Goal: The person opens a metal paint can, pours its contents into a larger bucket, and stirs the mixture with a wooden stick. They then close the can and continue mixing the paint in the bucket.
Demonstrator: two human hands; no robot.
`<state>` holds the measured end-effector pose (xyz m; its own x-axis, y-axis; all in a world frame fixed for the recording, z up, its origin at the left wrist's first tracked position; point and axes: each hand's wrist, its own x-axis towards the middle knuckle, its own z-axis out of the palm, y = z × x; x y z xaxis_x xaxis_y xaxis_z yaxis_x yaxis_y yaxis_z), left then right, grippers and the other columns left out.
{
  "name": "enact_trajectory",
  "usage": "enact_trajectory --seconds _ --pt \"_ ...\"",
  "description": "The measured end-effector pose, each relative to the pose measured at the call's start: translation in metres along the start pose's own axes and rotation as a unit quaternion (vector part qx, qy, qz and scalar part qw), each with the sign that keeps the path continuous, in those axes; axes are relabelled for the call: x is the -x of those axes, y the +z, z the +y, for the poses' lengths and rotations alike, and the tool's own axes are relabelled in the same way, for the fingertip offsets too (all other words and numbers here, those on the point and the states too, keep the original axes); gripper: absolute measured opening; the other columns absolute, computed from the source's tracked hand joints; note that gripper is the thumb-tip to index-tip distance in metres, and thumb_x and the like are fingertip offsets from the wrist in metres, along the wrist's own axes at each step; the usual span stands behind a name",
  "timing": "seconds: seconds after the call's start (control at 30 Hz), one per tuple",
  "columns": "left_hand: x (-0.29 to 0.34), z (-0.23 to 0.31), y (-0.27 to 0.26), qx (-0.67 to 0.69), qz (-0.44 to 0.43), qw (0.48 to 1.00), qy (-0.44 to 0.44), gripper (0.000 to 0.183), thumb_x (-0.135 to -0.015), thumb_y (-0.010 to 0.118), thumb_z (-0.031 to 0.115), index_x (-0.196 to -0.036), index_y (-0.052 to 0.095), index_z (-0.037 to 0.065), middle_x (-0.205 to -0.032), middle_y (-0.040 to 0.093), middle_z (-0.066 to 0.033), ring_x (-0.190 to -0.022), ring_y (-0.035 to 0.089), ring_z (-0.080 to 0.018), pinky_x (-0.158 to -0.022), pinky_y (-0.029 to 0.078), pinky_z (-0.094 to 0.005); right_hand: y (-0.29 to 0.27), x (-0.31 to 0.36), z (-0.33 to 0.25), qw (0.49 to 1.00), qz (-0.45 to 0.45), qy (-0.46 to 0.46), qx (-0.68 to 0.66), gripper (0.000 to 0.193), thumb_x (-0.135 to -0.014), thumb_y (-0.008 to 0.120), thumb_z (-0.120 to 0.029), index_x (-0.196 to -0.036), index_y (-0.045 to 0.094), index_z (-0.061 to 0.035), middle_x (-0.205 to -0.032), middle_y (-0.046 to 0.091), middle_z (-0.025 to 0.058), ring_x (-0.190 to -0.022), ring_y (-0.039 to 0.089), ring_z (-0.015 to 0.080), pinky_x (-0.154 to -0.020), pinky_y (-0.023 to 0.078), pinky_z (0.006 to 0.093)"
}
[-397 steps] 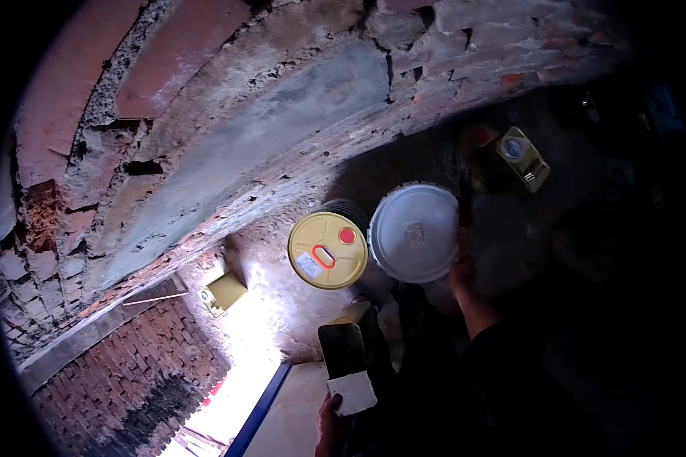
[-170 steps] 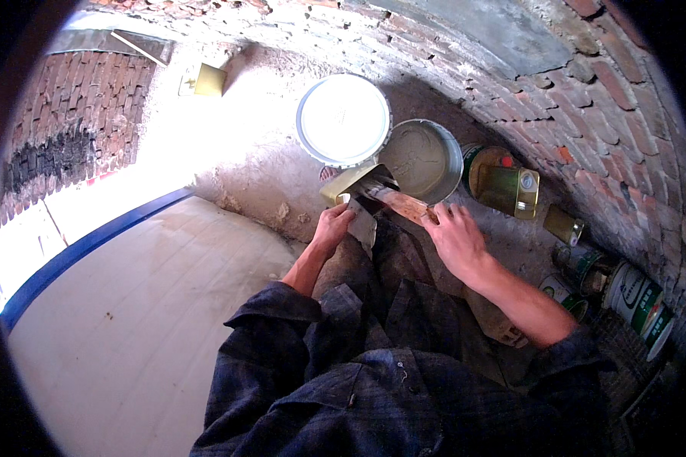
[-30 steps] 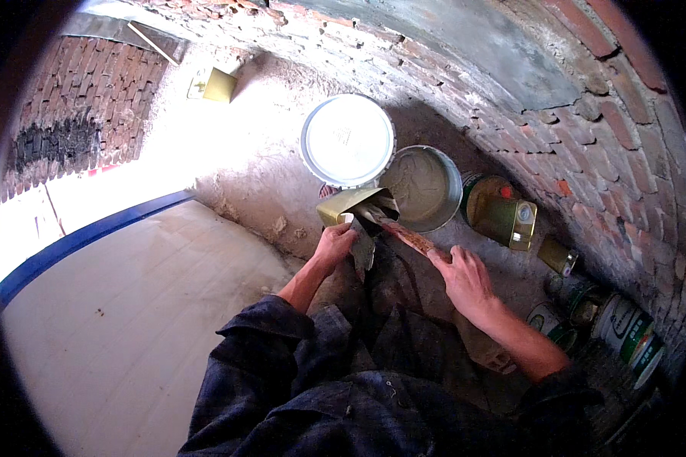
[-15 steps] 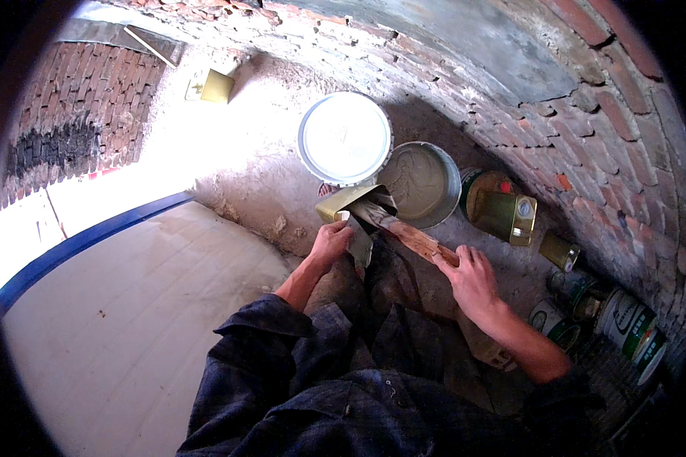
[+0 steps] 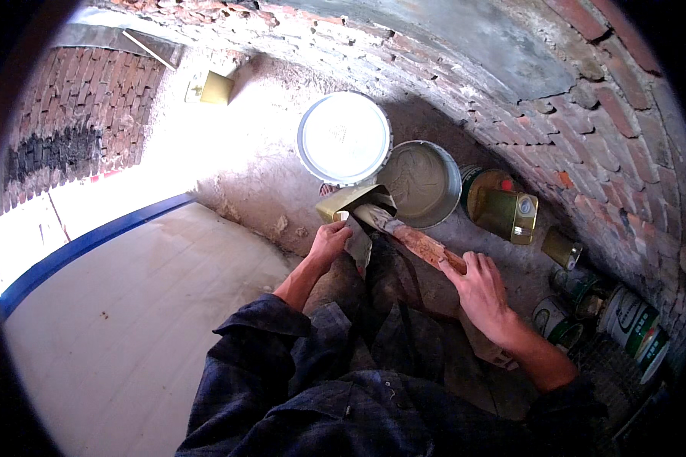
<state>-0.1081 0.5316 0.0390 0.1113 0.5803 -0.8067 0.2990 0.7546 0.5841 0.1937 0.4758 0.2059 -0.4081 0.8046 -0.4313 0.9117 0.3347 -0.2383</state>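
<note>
Below the buckets, a gold-coloured metal tin (image 5: 338, 202) with a cut-open top stands in front of me. My left hand (image 5: 329, 241) is closed on a bent metal flap at the tin's near edge. My right hand (image 5: 482, 289) grips the end of a rough wooden stick (image 5: 425, 247). The stick's far end, coated with pale paste, reaches into the tin's mouth, where its tip is hidden. Just beyond the tin is an open bucket (image 5: 413, 175) of grey-beige paste. A bright white-topped bucket (image 5: 344, 137) stands to its left.
A white panel with a blue edge (image 5: 99, 247) fills the left side. On the right, a gold can (image 5: 511, 213), a smaller tin (image 5: 561, 248) and several paint buckets (image 5: 626, 324) line the brick wall (image 5: 579, 160). Another square tin (image 5: 216, 87) sits far off.
My right hand has shifted slightly right and down, drawing the stick a little way out of the tin, so more of its paste-coated end shows. My left hand has stayed on the flap.
</note>
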Motion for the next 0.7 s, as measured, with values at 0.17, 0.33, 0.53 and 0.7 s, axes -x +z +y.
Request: enact_trajectory --seconds 0.17,0.33,0.53,0.7 --pt "0.003 0.003 0.002 0.022 0.002 1.0 0.005 0.023 -0.083 0.059 0.015 -0.097 0.068 -0.001 -0.077 0.058 0.0002 -0.07 0.05 -0.011 -0.064 0.041 -0.0287 0.001 0.001 0.0 1.0 0.009 -0.002 -0.007 0.042 -0.08 0.056 -0.004 -0.121 0.062 -0.009 -0.095 0.053 0.0159 -0.089 0.054 0.0297 -0.08 0.045 0.0395" --pt "0.004 0.004 -0.002 -0.001 -0.003 1.0 -0.013 0.021 -0.083 0.059 0.015 -0.095 0.068 0.001 -0.075 0.057 0.001 -0.069 0.05 -0.0102 -0.062 0.041 -0.0279 0.004 0.002 0.001 1.0 0.013 -0.007 -0.004 0.043 -0.08 0.055 -0.004 -0.122 0.061 -0.0098 -0.095 0.053 0.0163 -0.09 0.054 0.0301 -0.08 0.045 0.0397" --pt "0.003 0.0 0.001 0.031 0.002 0.999 -0.004 0.022 -0.083 0.059 0.015 -0.097 0.069 0.001 -0.078 0.06 0.0009 -0.07 0.05 -0.0101 -0.063 0.042 -0.0275 0.003 0.001 0.002 1.0 0.004 0.001 -0.006 0.044 -0.08 0.055 -0.004 -0.123 0.061 -0.0101 -0.096 0.052 0.0165 -0.09 0.054 0.0303 -0.081 0.045 0.0398" --pt "-0.005 -0.01 -0.001 0.011 0.001 1.0 -0.012 0.024 -0.083 0.059 0.015 -0.099 0.07 0.001 -0.08 0.061 0.0005 -0.072 0.051 -0.0103 -0.065 0.042 -0.0276 0.002 0.0 0.001 1.0 0.01 0.0 -0.006 0.043 -0.08 0.055 -0.004 -0.122 0.061 -0.0096 -0.095 0.052 0.0166 -0.09 0.054 0.0306 -0.08 0.046 0.04"
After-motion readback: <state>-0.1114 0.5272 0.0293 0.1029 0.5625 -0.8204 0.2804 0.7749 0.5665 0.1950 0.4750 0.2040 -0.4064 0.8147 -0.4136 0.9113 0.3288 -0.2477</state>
